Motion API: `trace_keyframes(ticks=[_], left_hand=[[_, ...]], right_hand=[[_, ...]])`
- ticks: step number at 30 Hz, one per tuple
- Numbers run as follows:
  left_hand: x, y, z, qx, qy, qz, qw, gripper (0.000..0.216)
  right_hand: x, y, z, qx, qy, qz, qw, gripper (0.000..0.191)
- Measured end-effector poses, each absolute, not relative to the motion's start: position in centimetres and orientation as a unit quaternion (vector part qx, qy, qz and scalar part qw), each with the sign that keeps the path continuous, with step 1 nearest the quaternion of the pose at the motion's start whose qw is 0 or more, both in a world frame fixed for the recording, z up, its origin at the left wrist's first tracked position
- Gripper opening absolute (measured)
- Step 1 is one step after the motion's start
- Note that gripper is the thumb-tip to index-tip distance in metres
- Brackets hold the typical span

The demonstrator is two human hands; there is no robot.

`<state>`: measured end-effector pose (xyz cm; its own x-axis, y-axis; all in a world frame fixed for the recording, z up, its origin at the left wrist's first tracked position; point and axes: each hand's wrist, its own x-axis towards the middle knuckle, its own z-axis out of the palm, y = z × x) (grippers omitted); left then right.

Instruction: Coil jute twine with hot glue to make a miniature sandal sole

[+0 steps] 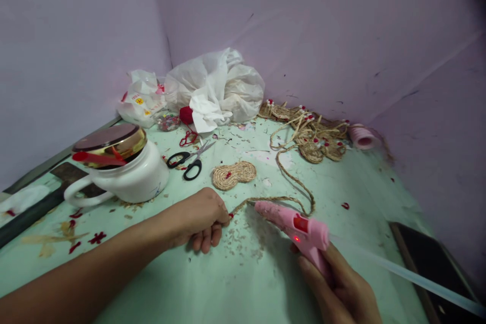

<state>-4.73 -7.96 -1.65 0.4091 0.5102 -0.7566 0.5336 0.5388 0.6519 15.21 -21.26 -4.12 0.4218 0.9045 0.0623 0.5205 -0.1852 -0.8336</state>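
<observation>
My left hand (205, 220) is closed, pinching the end of a braided straw cord (271, 198) with a bit of red at the fingertips. From there the cord runs right, loops, and goes back to the pile behind. My right hand (337, 283) grips a pink hot glue gun (299, 230) by its handle. Its nozzle points left, close to the cord; I cannot tell whether it touches. A red light glows on its side, and a long clear glue stick (410, 274) sticks out of its back. Just beyond my left hand lies a coiled straw piece (234, 174) with a small red mark.
Black-handled scissors (192, 162) lie open near a white lidded mug (132, 177). A hammer (41, 205) rests at left. White plastic bags (224, 83), red yarn (186, 115), a straw pile (319, 136) and a pink spool (363, 136) stand along the walls. A dark flat object (429, 268) lies at right.
</observation>
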Motion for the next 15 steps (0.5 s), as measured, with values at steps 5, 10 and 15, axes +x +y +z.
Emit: trace_keyframes(ticks=[5,10,15], left_hand=[[-4.8,-7.9,-1.6,0.474,0.540,-0.003,0.696,0.017],[-4.8,-7.9,-1.7,0.477,0.542,-0.006,0.692,0.018],[-4.8,-7.9,-1.9,0.481,0.537,0.000,0.693,0.021]], right_hand=[[17.3,-21.8,-5.6,-0.748,-0.493,0.241,0.373,0.041],[17.5,-21.7,-5.7,-0.739,-0.510,0.255,0.358,0.040],[16.3,-21.0,-4.6,-0.723,-0.538,0.223,0.371,0.034]])
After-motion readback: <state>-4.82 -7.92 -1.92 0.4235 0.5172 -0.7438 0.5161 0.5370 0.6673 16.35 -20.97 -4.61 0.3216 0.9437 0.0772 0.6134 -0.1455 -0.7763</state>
